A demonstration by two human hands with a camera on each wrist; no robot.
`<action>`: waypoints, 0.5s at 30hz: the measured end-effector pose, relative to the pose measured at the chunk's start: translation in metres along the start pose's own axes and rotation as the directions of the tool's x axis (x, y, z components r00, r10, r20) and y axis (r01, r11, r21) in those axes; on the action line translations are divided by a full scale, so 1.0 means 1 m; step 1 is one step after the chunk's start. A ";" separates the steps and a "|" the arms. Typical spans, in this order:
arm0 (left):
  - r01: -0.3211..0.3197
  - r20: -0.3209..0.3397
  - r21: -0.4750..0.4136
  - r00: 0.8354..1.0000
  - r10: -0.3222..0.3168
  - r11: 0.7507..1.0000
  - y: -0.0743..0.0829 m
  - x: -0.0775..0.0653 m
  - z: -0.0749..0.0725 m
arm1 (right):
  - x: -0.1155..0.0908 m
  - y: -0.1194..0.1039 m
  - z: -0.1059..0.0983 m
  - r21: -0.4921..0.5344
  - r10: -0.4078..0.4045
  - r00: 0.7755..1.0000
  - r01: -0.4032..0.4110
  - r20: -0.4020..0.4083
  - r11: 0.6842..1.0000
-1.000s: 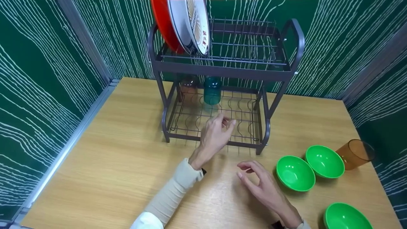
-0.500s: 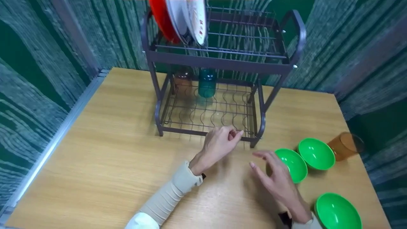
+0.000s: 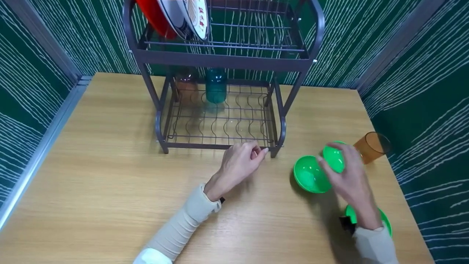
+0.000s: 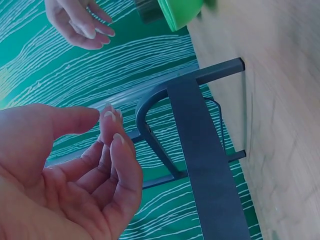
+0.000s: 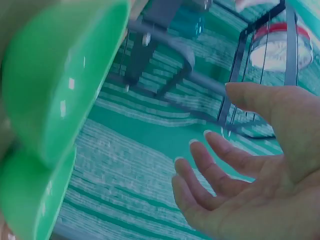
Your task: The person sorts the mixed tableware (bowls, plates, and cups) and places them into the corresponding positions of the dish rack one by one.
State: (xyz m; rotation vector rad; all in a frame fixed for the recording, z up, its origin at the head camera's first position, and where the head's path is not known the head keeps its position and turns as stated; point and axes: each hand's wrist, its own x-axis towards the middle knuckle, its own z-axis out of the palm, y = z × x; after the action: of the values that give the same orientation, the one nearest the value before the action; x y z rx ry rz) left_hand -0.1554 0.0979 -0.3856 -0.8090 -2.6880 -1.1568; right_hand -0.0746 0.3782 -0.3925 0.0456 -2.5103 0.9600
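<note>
three green bowls, mouths up, on the wood-look table point(image 3: 110, 205): a near bowl point(image 3: 311, 174), in plain sight; a far bowl point(image 3: 334, 158), just beside it, partly behind the right hand point(image 3: 347, 176); a third bowl point(image 3: 386, 222), mostly covered by the right forearm (only green edges showing on either side). right hand: raised by the far bowl, fingers spread, thumb well apart, palm bare of any object. amber tumbler point(image 3: 368, 148): upright, near the far bowl, beyond the right hand. left hand point(image 3: 240, 159): in front of the dark two-tier rack point(image 3: 223, 60), fingers loosely bent, thumb close to the fingertips, nothing held; contact with the rack's front rail not certain. lower tier: teal tumbler point(image 3: 216, 86) and brownish tumbler point(image 3: 187, 88), side by side at back. upper tier: red plate point(image 3: 155, 16) and white plates point(image 3: 198, 18), on edge. behind: green wall point(image 3: 421, 128) with white lines
</note>
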 end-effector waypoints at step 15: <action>-0.017 0.024 -0.001 1.000 0.017 1.000 -0.002 0.000 -0.001 | 0.043 0.059 -0.056 -0.203 0.341 0.935 -0.316 0.099 0.927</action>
State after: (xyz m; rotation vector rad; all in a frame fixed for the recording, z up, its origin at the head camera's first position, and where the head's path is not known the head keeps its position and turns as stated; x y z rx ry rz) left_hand -0.1561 0.0961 -0.3857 -0.8489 -2.6947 -1.1519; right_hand -0.1018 0.4638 -0.3750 -0.3954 -2.7767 0.8661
